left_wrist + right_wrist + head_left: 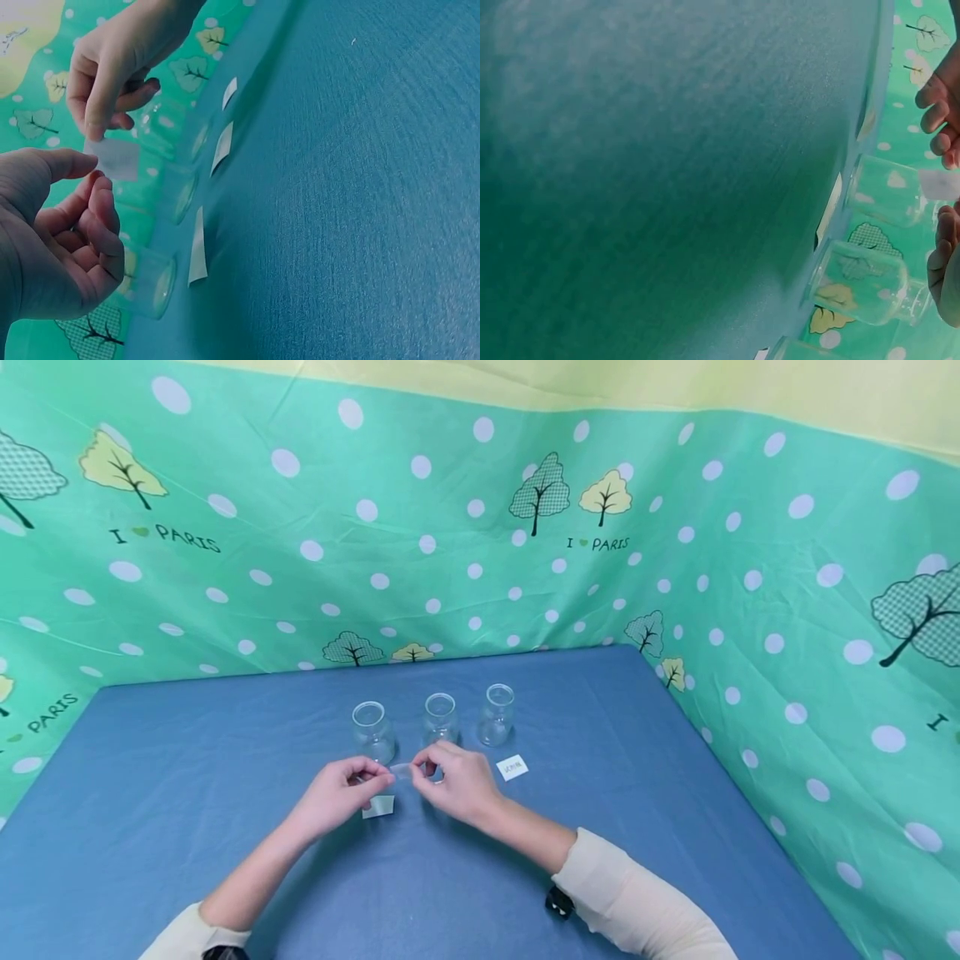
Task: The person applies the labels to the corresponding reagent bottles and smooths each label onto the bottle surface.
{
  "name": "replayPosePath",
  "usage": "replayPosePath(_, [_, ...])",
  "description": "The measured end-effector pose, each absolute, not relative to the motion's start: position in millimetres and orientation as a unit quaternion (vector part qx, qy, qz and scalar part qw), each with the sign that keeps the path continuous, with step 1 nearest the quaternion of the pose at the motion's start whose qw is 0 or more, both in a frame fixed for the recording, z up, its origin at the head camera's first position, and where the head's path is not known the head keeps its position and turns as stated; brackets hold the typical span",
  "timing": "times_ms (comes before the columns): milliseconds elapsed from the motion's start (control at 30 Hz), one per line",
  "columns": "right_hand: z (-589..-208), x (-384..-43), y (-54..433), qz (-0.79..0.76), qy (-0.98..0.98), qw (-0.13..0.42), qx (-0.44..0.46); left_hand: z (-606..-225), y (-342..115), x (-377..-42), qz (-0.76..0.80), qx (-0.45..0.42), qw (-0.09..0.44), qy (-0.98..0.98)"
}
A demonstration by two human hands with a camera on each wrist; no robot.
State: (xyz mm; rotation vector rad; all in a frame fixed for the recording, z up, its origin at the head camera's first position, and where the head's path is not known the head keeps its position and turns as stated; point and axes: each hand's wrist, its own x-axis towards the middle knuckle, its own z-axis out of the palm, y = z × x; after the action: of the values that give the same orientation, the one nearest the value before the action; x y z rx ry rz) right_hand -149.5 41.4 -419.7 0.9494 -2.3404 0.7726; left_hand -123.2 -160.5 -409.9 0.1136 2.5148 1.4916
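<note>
A person's left hand (341, 797) and right hand (461, 785) are pinching a small translucent strip (402, 772) between them, holding it above a blue tabletop (600, 810). Three paper labels (222, 148) are lying near the hands; three open glass jars (497, 717) are standing in a row just beyond.

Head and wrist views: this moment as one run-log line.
left hand: pinches translucent piece | right hand: pinches same piece | clear jars: three, upright on blue table, beyond hands | paper slips: three, on table
</note>
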Motion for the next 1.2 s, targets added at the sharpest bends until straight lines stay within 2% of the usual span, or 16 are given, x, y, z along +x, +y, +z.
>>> replayPosePath(700, [-420.6, -145.0, 38.9, 0.198, -0.828, 0.318, 0.417, -407.4, -159.9, -122.3, 0.565, 0.001, 0.124, 0.815])
replayPosePath(1000, [-424.3, -144.0, 35.8, 0.183, -0.828, 0.319, 0.423, -406.2, -160.4, -122.0, 0.569, -0.001, 0.126, 0.812])
replayPosePath(1200, [-426.8, -143.9, 34.6, 0.202, -0.829, 0.300, 0.427, -405.3, -160.3, -122.1, 0.569, -0.006, 0.125, 0.813])
